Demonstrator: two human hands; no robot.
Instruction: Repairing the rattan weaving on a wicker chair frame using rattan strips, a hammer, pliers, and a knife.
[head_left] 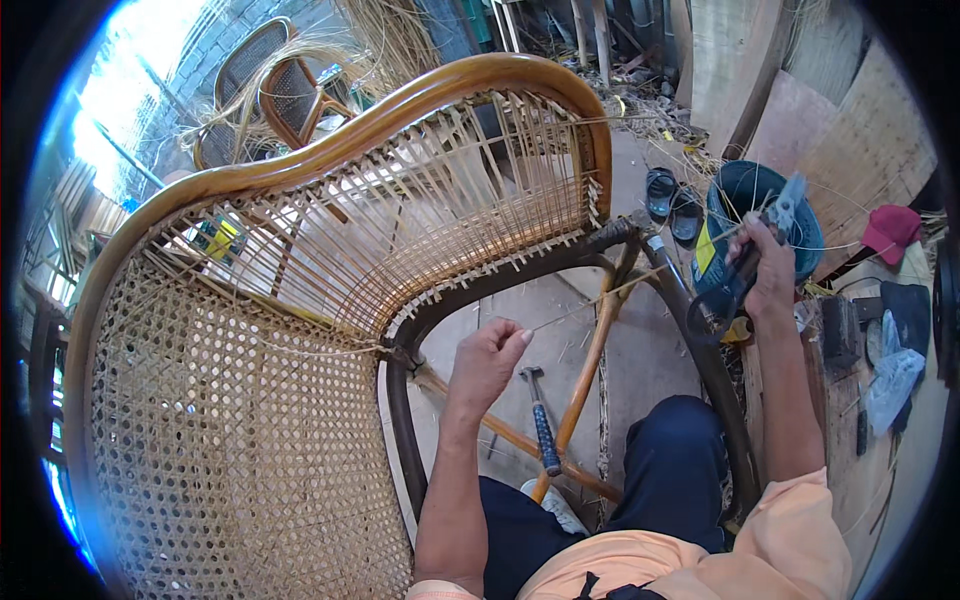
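A thin cane strand (pixel 600 299) stretches slantwise between my two hands. My left hand (pixel 490 362) is closed, with thumb and fingertips pinching the strand's lower end in front of the chair frame. Higher up and to the right, my right hand (pixel 762 268) is closed on the other end. A dark object (pixel 722 303) shows right beside that hand; what it is, and whether the hand holds it, I cannot make out. To the left stands a large rattan chair (pixel 420 88). Finished cane mesh (pixel 250 440) fills its near-left part, while separate strands (pixel 440 190) span the upper part.
A hammer (pixel 543 425) with a dark grip lies between the chair legs. Behind my right hand is a teal bucket (pixel 745 185), with dark sandals (pixel 660 192) next to it. A red cap (pixel 891 234) and a plastic bag (pixel 893 375) lie at right. Another chair frame (pixel 290 100) stands behind.
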